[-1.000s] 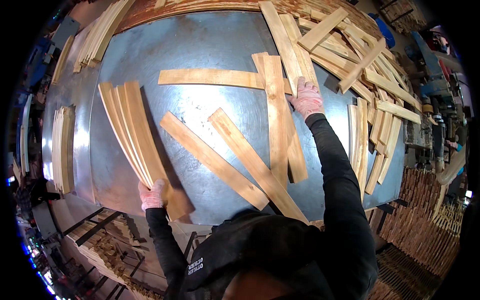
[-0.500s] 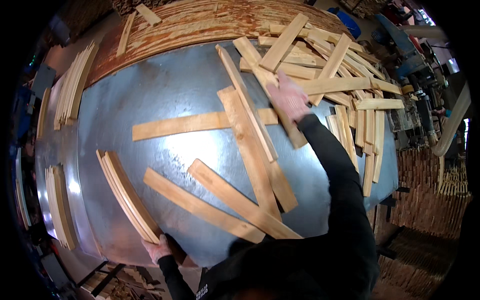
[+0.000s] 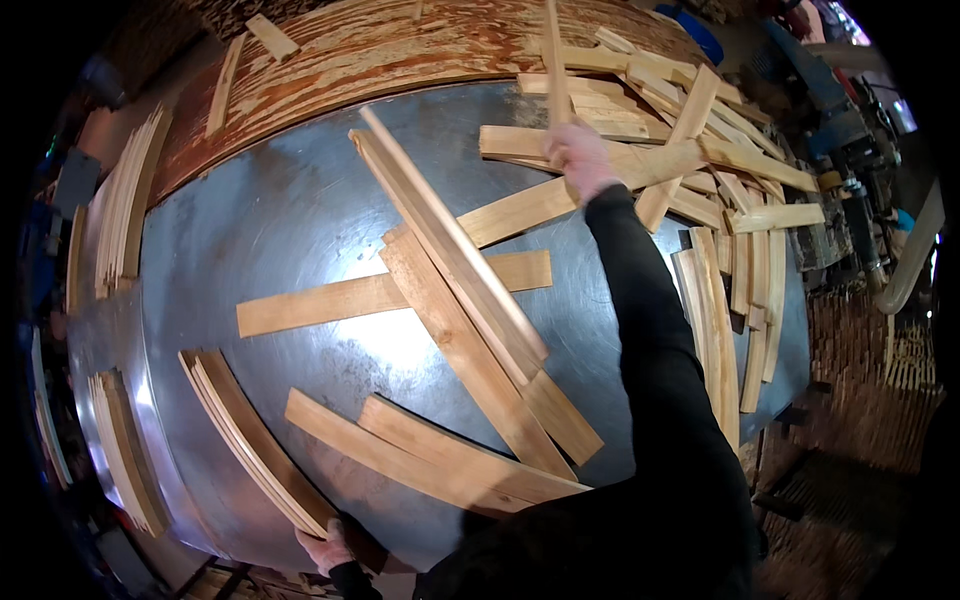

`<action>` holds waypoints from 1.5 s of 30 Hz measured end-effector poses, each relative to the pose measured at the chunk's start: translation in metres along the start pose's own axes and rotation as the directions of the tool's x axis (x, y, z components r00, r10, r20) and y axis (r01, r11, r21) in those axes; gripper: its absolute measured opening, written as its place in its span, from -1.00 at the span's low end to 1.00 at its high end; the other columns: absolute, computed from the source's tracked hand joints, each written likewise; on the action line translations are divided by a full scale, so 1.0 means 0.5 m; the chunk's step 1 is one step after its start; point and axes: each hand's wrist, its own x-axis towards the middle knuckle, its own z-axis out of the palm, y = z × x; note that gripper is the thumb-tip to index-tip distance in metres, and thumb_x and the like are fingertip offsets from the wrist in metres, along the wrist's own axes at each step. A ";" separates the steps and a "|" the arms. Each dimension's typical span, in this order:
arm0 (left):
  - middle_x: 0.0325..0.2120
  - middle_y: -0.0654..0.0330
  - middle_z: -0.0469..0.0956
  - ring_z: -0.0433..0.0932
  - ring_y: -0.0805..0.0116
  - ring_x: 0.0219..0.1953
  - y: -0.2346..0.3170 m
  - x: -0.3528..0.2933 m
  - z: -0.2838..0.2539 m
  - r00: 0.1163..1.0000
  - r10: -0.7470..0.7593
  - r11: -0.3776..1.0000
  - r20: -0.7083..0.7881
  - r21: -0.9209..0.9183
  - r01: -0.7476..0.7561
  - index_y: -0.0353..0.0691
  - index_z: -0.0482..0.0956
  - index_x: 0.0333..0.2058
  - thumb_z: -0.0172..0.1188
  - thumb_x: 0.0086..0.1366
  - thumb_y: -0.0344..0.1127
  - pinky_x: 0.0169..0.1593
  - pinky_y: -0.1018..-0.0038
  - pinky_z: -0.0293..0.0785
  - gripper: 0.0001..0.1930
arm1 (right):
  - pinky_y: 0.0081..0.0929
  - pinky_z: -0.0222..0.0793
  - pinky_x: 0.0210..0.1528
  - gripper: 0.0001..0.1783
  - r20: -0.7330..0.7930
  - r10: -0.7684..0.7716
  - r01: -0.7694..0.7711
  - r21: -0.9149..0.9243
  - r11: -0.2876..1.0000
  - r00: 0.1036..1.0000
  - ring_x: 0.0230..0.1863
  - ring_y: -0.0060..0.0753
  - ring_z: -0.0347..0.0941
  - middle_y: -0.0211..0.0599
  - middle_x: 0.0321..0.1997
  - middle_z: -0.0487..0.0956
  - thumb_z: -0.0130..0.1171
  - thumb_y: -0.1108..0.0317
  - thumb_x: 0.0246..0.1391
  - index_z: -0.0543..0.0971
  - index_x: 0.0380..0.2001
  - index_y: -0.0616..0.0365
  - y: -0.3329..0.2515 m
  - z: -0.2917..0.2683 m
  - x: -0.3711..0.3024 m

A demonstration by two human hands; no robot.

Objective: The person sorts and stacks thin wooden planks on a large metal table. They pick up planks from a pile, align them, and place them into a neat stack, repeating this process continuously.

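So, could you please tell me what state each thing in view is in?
Left hand: fingers around the bundle's near end
Bundle of boards: lined up face to face
Right hand: closed on a board, slightly blurred
Board in the right hand: gripped at its near end
Board pile: jumbled, crossing
Far-left stack: neatly lined up
Metal tabletop: scuffed, shiny
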 end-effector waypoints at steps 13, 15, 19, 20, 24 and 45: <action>-0.12 -0.12 0.58 0.54 -0.13 -0.04 0.117 0.053 -0.117 0.995 0.075 0.990 0.060 -0.127 -0.067 -0.19 0.34 0.13 0.34 -0.03 0.11 0.04 0.16 0.42 -0.20 | -0.30 0.43 0.07 -0.28 0.650 0.106 -0.343 0.250 0.906 0.753 0.02 -0.12 0.46 -0.04 0.05 0.44 0.21 0.27 -0.07 0.29 0.18 0.30 -0.294 0.606 -0.692; -0.09 -0.15 0.56 0.52 -0.12 0.00 0.081 0.013 -0.102 0.992 0.059 0.987 0.112 -0.153 -0.041 -0.20 0.30 0.16 0.34 -0.03 0.17 0.05 0.17 0.41 -0.14 | -0.24 0.43 0.03 -0.40 0.835 0.083 0.242 -0.251 0.937 0.544 0.02 -0.03 0.47 0.03 0.06 0.46 0.07 0.23 0.06 0.31 0.16 0.28 -0.254 0.720 -0.826; 0.14 -0.17 0.37 0.44 -0.10 0.10 -0.007 -0.076 -0.055 0.992 0.104 0.995 0.072 -0.005 -0.104 -0.18 -0.03 0.34 0.35 -0.05 0.23 0.06 0.13 0.42 0.11 | -0.12 0.43 0.00 -0.41 0.899 0.407 0.411 -0.437 0.800 0.162 0.04 0.17 0.46 0.17 0.11 0.44 -0.10 0.16 0.17 0.28 0.17 0.34 -0.192 0.813 -0.960; 0.17 -0.15 0.33 0.44 -0.10 0.10 -0.013 -0.095 -0.055 0.993 0.100 0.995 0.061 -0.001 -0.100 -0.17 -0.11 0.37 0.37 -0.06 0.21 0.05 0.13 0.43 0.16 | -0.10 0.43 0.00 -0.46 0.910 0.414 0.359 -0.390 0.848 0.011 0.01 0.18 0.47 0.16 0.04 0.49 -0.13 0.21 0.17 0.32 0.14 0.31 -0.185 0.793 -0.946; 0.10 -0.11 0.37 0.46 -0.12 0.04 -0.001 -0.097 -0.057 1.000 0.008 1.000 0.029 0.011 -0.009 -0.15 -0.11 0.38 0.38 -0.09 0.10 0.06 0.17 0.45 0.15 | -0.24 0.49 -0.19 -0.58 0.931 -0.067 0.426 -0.100 0.899 0.359 -0.14 0.02 0.55 -0.07 -0.11 0.59 0.04 0.33 0.15 0.42 0.08 0.15 -0.166 0.658 -0.881; -0.06 -0.17 0.52 0.53 -0.12 0.01 0.700 0.999 -0.165 0.907 0.361 0.888 -0.217 0.377 -0.263 -0.17 0.29 0.12 0.14 0.13 0.24 0.01 0.00 0.45 -0.27 | -0.10 0.26 0.19 -0.12 0.631 -0.240 0.673 -0.658 0.337 0.738 0.13 0.16 0.34 0.14 0.10 0.41 0.38 0.16 -0.15 0.29 0.24 0.25 -0.176 0.735 -0.307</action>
